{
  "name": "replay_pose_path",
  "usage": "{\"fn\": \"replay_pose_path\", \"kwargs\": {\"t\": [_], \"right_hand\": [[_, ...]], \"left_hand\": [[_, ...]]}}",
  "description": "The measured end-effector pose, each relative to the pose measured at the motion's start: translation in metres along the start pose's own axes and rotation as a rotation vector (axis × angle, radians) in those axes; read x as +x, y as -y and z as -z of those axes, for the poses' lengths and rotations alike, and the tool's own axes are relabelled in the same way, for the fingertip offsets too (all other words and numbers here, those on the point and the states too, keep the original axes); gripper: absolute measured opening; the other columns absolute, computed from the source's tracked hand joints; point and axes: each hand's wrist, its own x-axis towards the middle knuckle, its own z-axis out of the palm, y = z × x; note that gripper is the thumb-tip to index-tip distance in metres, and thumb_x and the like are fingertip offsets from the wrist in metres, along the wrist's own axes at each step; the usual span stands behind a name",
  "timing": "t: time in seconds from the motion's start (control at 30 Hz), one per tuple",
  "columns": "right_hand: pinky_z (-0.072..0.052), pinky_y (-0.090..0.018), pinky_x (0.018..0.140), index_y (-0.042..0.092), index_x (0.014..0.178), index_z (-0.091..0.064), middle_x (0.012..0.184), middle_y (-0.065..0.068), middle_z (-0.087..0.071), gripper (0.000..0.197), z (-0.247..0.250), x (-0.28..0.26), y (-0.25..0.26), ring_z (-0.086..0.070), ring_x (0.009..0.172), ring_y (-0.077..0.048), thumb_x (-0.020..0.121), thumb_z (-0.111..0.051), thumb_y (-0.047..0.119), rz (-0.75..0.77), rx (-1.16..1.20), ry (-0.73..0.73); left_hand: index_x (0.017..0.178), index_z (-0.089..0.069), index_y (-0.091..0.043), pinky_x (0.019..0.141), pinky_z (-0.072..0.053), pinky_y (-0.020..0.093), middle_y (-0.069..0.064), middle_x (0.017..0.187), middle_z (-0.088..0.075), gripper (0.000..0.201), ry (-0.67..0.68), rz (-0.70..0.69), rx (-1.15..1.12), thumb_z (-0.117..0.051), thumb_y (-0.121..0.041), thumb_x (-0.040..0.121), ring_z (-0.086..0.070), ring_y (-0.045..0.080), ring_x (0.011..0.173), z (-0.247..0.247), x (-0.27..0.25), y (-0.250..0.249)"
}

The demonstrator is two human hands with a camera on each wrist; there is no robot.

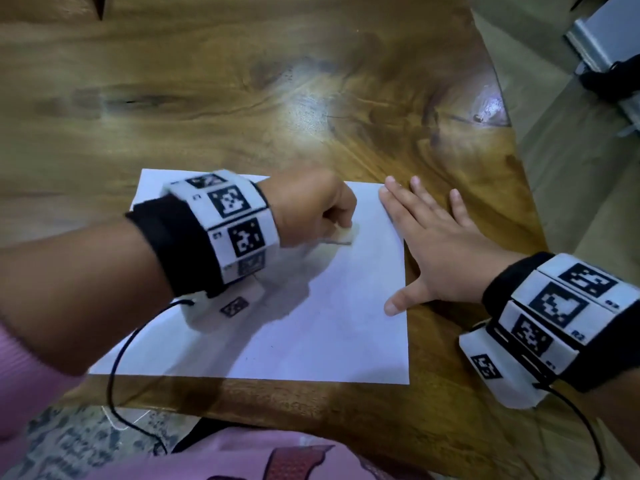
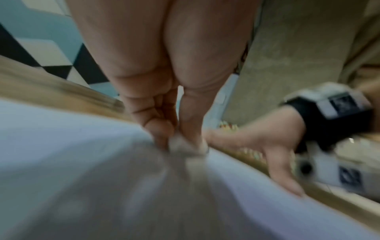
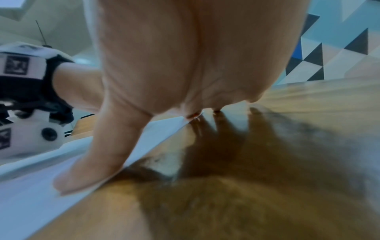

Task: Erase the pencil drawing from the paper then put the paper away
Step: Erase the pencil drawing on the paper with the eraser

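Left hand [image 1: 311, 206] pinches eraser [image 1: 341, 235] against paper [image 1: 311, 334]. Right hand [image 1: 436, 244] spread flat, pinning paper's right edge on wooden table [image 1: 242, 98]. Black cable [image 1: 117, 368] crosses paper's near-left corner.

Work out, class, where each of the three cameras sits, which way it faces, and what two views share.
Head: above, looking down at the paper on the table; both forearms show.
Left wrist: along the left hand, which pinches the eraser.
Right wrist: along the right hand, flat, thumb on the paper's edge.
Shared: each wrist view shows the paper and the other hand.
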Motion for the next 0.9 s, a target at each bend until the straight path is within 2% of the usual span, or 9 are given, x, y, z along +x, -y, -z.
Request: {"fn": "replay_pose_path", "kwargs": {"t": [0.07, 0.13, 0.23, 0.3, 0.43, 0.53, 0.67, 0.8, 0.9], "right_hand": [[0.019, -0.051, 0.112, 0.025, 0.138, 0.036, 0.131, 0.018, 0.049, 0.144, 0.0, 0.001, 0.0, 0.042, 0.128, -0.008, 0.052, -0.068, 0.074, 0.001, -0.001, 0.0], [0.019, -0.051, 0.112, 0.025, 0.137, 0.037, 0.13, 0.019, 0.049, 0.144, 0.0, 0.0, -0.001, 0.042, 0.128, -0.008, 0.052, -0.068, 0.074, 0.006, 0.01, -0.002], [0.02, -0.05, 0.112, 0.026, 0.137, 0.037, 0.13, 0.019, 0.05, 0.144, 0.0, 0.0, -0.002, 0.043, 0.128, -0.008, 0.052, -0.069, 0.073, 0.013, 0.02, -0.006], [0.02, -0.05, 0.112, 0.025, 0.137, 0.037, 0.13, 0.018, 0.05, 0.144, -0.001, 0.0, -0.001, 0.042, 0.129, -0.009, 0.052, -0.069, 0.073, 0.015, 0.02, -0.008], [0.019, -0.051, 0.112, 0.025, 0.138, 0.035, 0.135, 0.017, 0.048, 0.143, -0.001, 0.0, 0.0, 0.041, 0.131, -0.01, 0.052, -0.069, 0.073, 0.008, 0.009, -0.013], [0.019, -0.051, 0.112, 0.024, 0.139, 0.035, 0.141, 0.015, 0.045, 0.143, 0.0, 0.0, -0.001, 0.04, 0.132, -0.011, 0.053, -0.068, 0.073, 0.003, 0.002, -0.01], [0.02, -0.05, 0.111, 0.024, 0.139, 0.035, 0.133, 0.018, 0.048, 0.143, 0.0, -0.001, -0.001, 0.041, 0.13, -0.009, 0.054, -0.069, 0.072, 0.015, 0.017, -0.008], [0.02, -0.051, 0.112, 0.024, 0.139, 0.035, 0.14, 0.015, 0.046, 0.143, 0.0, -0.001, -0.001, 0.041, 0.13, -0.01, 0.054, -0.069, 0.072, 0.01, 0.009, -0.012], [0.019, -0.051, 0.112, 0.024, 0.138, 0.035, 0.144, 0.013, 0.044, 0.143, 0.0, 0.0, 0.0, 0.041, 0.131, -0.011, 0.053, -0.068, 0.073, 0.003, -0.006, -0.009]], "left_hand": [[0.076, -0.068, -0.013, 0.06, -0.037, 0.024, 0.005, 0.075, -0.066, 0.017, -0.008, -0.066, -0.041, -0.066, -0.03, 0.075, -0.057, 0.023, 0.07, -0.008, -0.016, 0.003], [0.071, -0.067, -0.014, 0.057, -0.035, 0.019, 0.004, 0.071, -0.065, 0.025, 0.079, -0.134, -0.062, -0.057, -0.036, 0.072, -0.057, 0.021, 0.066, -0.013, -0.044, 0.004], [0.076, -0.069, -0.016, 0.058, -0.036, 0.018, 0.004, 0.078, -0.068, 0.02, 0.201, -0.103, -0.052, -0.056, -0.03, 0.071, -0.059, 0.019, 0.072, -0.014, -0.057, 0.007], [0.077, -0.068, -0.014, 0.06, -0.034, 0.023, 0.005, 0.077, -0.067, 0.01, 0.118, -0.11, -0.027, -0.062, -0.021, 0.073, -0.058, 0.023, 0.072, -0.01, -0.039, 0.005], [0.082, -0.063, -0.014, 0.054, -0.027, 0.025, 0.001, 0.073, -0.057, 0.011, 0.051, -0.043, 0.037, -0.065, -0.023, 0.076, -0.049, 0.02, 0.07, -0.005, 0.0, -0.004], [0.068, -0.057, -0.013, 0.059, -0.038, 0.03, 0.003, 0.069, -0.058, 0.011, 0.041, -0.138, 0.027, -0.064, -0.016, 0.075, -0.051, 0.023, 0.066, -0.018, -0.027, 0.002], [0.074, -0.064, -0.017, 0.064, -0.042, 0.024, 0.0, 0.079, -0.063, 0.005, 0.267, -0.151, -0.054, -0.06, -0.014, 0.077, -0.058, 0.016, 0.072, -0.021, -0.061, 0.004], [0.079, -0.065, -0.016, 0.063, -0.035, 0.026, 0.006, 0.077, -0.064, 0.014, 0.054, -0.119, 0.018, -0.059, -0.027, 0.075, -0.054, 0.023, 0.071, -0.008, -0.012, -0.005], [0.087, -0.063, -0.014, 0.065, -0.034, 0.025, 0.003, 0.079, -0.06, 0.013, 0.046, -0.059, 0.095, -0.061, -0.024, 0.079, -0.051, 0.021, 0.074, -0.008, 0.01, -0.01]]}}
